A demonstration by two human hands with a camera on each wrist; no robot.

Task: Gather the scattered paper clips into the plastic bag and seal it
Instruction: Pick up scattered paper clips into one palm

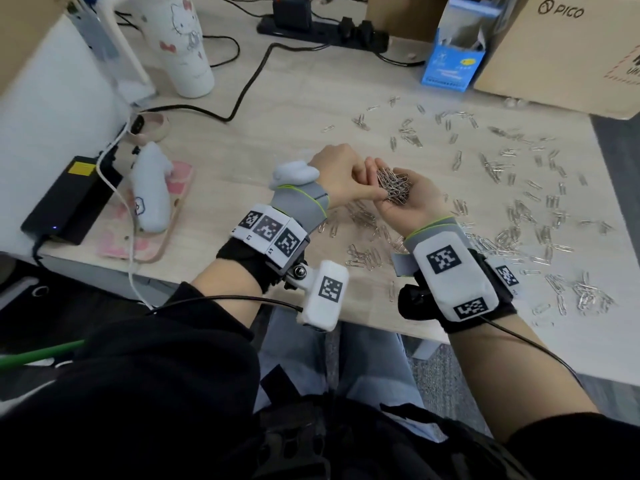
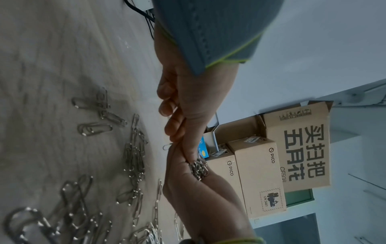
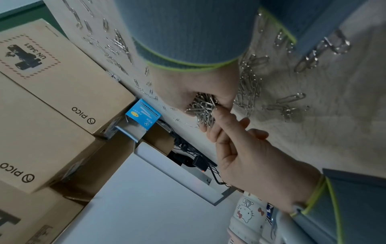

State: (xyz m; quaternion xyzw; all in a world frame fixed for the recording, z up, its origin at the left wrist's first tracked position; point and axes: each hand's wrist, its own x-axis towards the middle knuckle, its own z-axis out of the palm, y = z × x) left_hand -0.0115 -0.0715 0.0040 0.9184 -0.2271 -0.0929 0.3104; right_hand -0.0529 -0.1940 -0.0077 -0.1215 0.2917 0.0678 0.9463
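While cupped palm-up as a tray, right hand [image 1: 408, 197] cradles paper-clip pile [image 1: 393, 185]; left hand [image 1: 341, 174], fingers curled, pinches clips in.

Silver wire paper clips [image 1: 540, 216] litter the right half of the pale wood-grain surface [image 1: 284, 109], leaving little bare room there. A clear strip runs through the middle, behind both raised hands. The brown cardboard PICO box [image 1: 568, 50] and open blue paper-clip carton [image 1: 453, 64] wall off the far right; a black power strip [image 1: 322, 26] and looping black cable [image 1: 242, 95] cross the back, beside the white cartoon-cat tumbler [image 1: 190, 46]. A black power adapter [image 1: 69, 199] and white handheld controller [image 1: 152, 192] crowd the left edge.
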